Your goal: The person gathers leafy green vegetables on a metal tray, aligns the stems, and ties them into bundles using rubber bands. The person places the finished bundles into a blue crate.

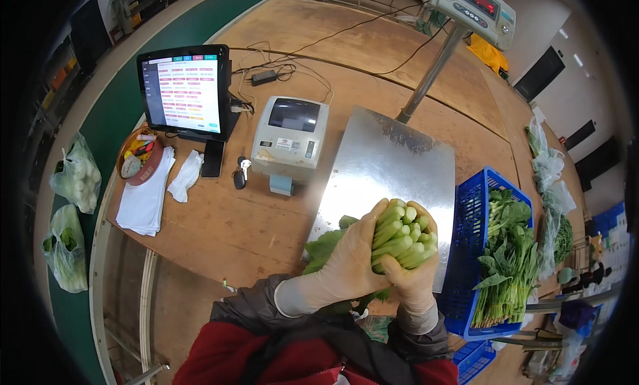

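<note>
Both of my hands wear pale gloves and clasp one bunch of green stalks [404,235], a leafy vegetable. My left hand [352,255] wraps the bunch from the left and my right hand [417,280] from the right. The pale cut ends face up toward me, while broad green leaves [322,247] spread below my left wrist. Beneath the bunch is the steel platform of a weighing scale [384,160]; whether the leaves rest on it cannot be told. The scale's lit display head [474,10] stands on a metal post at the back.
A blue plastic crate [462,265] of leafy greens [509,270] adjoins the scale on the right. Left of the scale are a label printer [287,135], keys [242,173], a touchscreen terminal [184,93], white sheets [145,200] and a round container [142,155]. Bagged vegetables [75,178] lie far left.
</note>
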### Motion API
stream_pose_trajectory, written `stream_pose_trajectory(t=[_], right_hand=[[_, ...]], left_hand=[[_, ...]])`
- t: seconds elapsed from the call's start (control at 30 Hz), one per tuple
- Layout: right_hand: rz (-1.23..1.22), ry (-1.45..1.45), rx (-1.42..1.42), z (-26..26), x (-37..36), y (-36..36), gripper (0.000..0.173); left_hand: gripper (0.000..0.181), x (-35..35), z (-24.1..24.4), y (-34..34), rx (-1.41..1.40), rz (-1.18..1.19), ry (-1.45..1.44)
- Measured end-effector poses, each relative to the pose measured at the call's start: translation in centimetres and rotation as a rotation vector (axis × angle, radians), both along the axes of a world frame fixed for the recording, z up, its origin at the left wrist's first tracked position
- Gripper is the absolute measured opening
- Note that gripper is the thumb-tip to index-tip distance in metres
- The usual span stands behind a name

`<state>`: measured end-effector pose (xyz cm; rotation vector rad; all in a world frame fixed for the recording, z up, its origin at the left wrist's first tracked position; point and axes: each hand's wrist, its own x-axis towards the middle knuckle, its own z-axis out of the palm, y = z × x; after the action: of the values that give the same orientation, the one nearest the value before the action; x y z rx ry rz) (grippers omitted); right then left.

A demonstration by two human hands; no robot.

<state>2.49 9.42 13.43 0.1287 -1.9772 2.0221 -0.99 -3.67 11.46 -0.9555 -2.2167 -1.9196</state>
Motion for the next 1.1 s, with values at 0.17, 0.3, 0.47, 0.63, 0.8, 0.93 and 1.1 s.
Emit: stream_pose_trajectory(t=[0.17, 0.3, 0.47, 0.63, 0.8, 0.93, 1.1], right_hand=[[-0.075, -0.032, -0.042, 0.3, 0.6, -1.5, 0.085], [-0.05, 0.045, 0.253, 0.5, 1.3, -2.4, 0.092], [0.006, 0.044, 0.677, 4.4, 1.3, -1.2, 0.106], [0.223, -0.154, 0.192, 3.2, 1.5, -1.5, 0.095], [0.134, 0.037, 0.138, 0.5, 2.6, -2.3, 0.09], [-0.003, 0.171, 0.4, 0.0, 2.9, -2.6, 0.088], [-0.024, -0.034, 0.814, 2.5, 0.1, -2.0, 0.095]], left_hand=[[0.092, -0.4, -0.2, -0.6, 0.059, -0.139, -0.08], [0.089, -0.4, -2.4, -0.9, 0.216, -0.227, -0.273], [0.057, -0.5, -1.1, -2.9, 0.303, -0.467, -0.493], [0.061, -0.2, -1.1, -3.5, 0.149, -0.614, -0.1], [0.062, 0.5, -0.6, -4.7, 0.192, -0.774, -0.663], [0.059, 0.0, -2.3, -4.4, 0.119, -0.773, -0.574], [0.056, -0.4, -6.5, -3.9, 0.214, -0.549, -0.492]])
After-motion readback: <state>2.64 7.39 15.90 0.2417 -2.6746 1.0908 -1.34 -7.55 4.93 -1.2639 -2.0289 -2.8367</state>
